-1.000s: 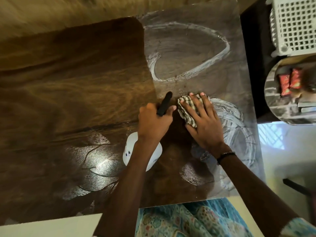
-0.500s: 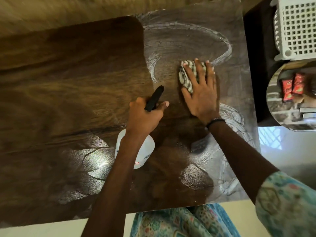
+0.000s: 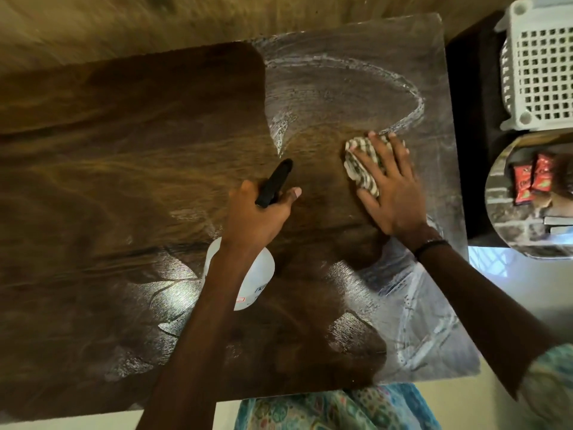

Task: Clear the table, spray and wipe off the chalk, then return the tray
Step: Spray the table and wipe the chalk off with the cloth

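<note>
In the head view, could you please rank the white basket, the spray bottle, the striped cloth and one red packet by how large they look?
1. white basket, cut off by the frame
2. spray bottle, partly hidden
3. striped cloth, mostly under the right hand
4. red packet

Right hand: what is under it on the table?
The right hand presses flat on a striped cloth, whose left edge shows. Beneath lies the wooden table; any chalk directly under them is hidden.

Striped cloth point(image 3: 361, 169) is pressed flat on chalk-smeared desk point(image 3: 124, 150) by right hand point(image 3: 392, 193); spray bottle point(image 3: 248, 274) is gripped by left hand point(image 3: 257, 215).
</note>
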